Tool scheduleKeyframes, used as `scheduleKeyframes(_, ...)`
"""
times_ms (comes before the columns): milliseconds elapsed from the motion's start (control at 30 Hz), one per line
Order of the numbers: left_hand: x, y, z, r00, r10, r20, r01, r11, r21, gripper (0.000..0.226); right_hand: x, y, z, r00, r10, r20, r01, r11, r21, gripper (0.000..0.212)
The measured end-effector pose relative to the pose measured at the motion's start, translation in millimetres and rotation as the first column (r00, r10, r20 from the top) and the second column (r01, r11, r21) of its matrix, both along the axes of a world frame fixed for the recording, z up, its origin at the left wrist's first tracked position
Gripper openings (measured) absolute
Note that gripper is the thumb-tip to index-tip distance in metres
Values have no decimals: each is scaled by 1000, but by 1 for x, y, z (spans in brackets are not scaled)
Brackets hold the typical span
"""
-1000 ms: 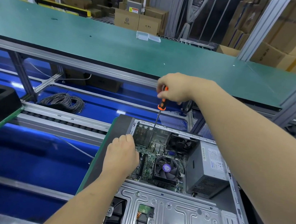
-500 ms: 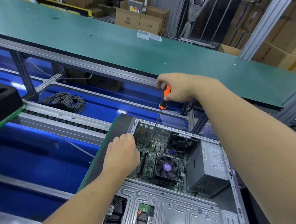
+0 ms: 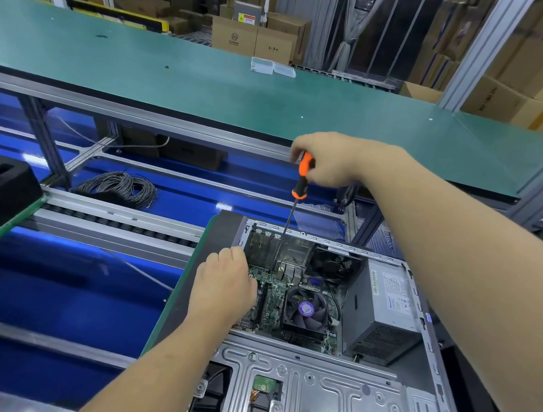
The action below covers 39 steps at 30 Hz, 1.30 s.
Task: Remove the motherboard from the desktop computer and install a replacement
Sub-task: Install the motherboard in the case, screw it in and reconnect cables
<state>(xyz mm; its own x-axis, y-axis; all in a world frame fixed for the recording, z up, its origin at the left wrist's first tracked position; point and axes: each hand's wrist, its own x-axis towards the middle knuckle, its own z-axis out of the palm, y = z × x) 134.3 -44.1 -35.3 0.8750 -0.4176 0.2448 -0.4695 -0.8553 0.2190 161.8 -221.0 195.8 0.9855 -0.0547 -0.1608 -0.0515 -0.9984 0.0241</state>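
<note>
No writing can be read; the label on the grey power supply (image 3: 384, 310) is too small to make out. The green motherboard (image 3: 273, 297), with a black cooling fan (image 3: 306, 310) on it, is seen inside the open metal computer case (image 3: 326, 386). A screwdriver (image 3: 296, 191) with an orange and black handle is gripped by the right hand (image 3: 327, 161), its shaft pointing down into the case. The left hand (image 3: 223, 286), fingers curled, is rested on the board's left edge; whether anything is held cannot be told.

One screwdriver (image 3: 302, 178), two fans (image 3: 306, 310) (both inside the case), two hands (image 3: 223, 289).
</note>
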Motion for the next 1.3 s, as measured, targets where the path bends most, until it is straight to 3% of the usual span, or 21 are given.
scheduleKeyframes(133, -1, 1, 3, 999, 7, -32, -8, 999, -47, 14, 0, 1, -4, 998, -51, 30, 53, 997, -47, 35)
scheduleKeyframes(200, 0, 3, 7, 999, 1, -38, -4, 998, -63, 12, 1, 0, -7, 999, -10, 44, 10, 1000, -18, 14)
scheduleKeyframes(267, -4, 2, 13, 990, -133, 42, 134, 991, -28, 18, -3, 1, -5, 1000, 5, 0, -5, 998, 58, 22)
scheduleKeyframes(333, -14, -6, 20, 950, -304, 73, 305, 952, -4, 28, -4, 2, -7, 999, -44, 19, 44, 999, 31, 19)
scheduleKeyframes(367, -19, -16, 22, 955, -297, 25, 298, 951, -87, 28, -4, 1, -9, 997, -70, 38, 71, 997, -31, 28)
scheduleKeyframes(400, -22, -29, 25, 963, -234, -133, 196, 948, -250, 25, -4, -1, -10, 995, -56, 80, 61, 997, -55, 31)
scheduleKeyframes(433, -23, -42, 28, 923, -146, -356, -40, 883, -467, 21, -3, -4, -13, 994, -34, 103, 38, 999, -35, 26)
scheduleKeyframes(467, -23, -53, 27, 786, -122, -606, -341, 731, -591, 18, -5, -4, -14, 992, 3, 126, -5, 1000, 15, 17)
scheduleKeyframes(500, -23, -62, 24, 578, -219, -786, -614, 518, -596, 17, -6, -6, -14, 992, 25, 125, -35, 996, 79, 19)
scheduleKeyframes(533, -23, -66, 20, 381, -356, -853, -814, 309, -492, 17, -7, -8, -15, 990, 52, 131, -69, 990, 124, 26)
scheduleKeyframes(567, -23, -65, 16, 250, -470, -846, -918, 161, -361, 19, -8, -9, -16, 989, 56, 139, -77, 986, 146, 30)
scheduleKeyframes(600, -20, -63, 11, 185, -533, -825, -964, 64, -257, 21, -10, -11, -19, 986, 46, 162, -74, 983, 165, 31)
scheduleKeyframes(633, -16, -59, 5, 156, -563, -812, -982, -3, -187, 22, -11, -11, -22, 981, 30, 190, -68, 978, 196, 29)
scheduleKeyframes(700, -8, -52, 0, 136, -573, -808, -990, -45, -134, 23, -11, -13, -30, 971, 9, 239, -74, 961, 265, 22)
scheduleKeyframes(867, 1, -55, -11, 144, -437, -888, -982, 45, -181, 31, -19, -18, -23, 949, -7, 316, -101, 940, 325, 21)
scheduleKeyframes(1000, 6, -53, -20, 88, -466, -881, -989, 65, -133, 37, -31, -35, 2, 913, -79, 401, -82, 926, 369, 23)
scheduleKeyframes(1133, 5, -57, -21, 115, -404, -908, -973, 137, -184, 36, -48, -55, 16, 886, -182, 427, -47, 879, 474, 25)
scheduleKeyframes(1200, 0, -62, -15, 198, -279, -940, -918, 283, -278, 30, -53, -55, 11, 881, -194, 431, -52, 866, 497, 25)
scheduleKeyframes(1233, -2, -64, -11, 298, -183, -937, -838, 419, -349, 30, -53, -52, 5, 881, -183, 437, -57, 875, 481, 25)
scheduleKeyframes(1300, -3, -65, 2, 612, -75, -788, -478, 758, -443, 31, -51, -43, -8, 889, -131, 439, -69, 908, 412, 25)
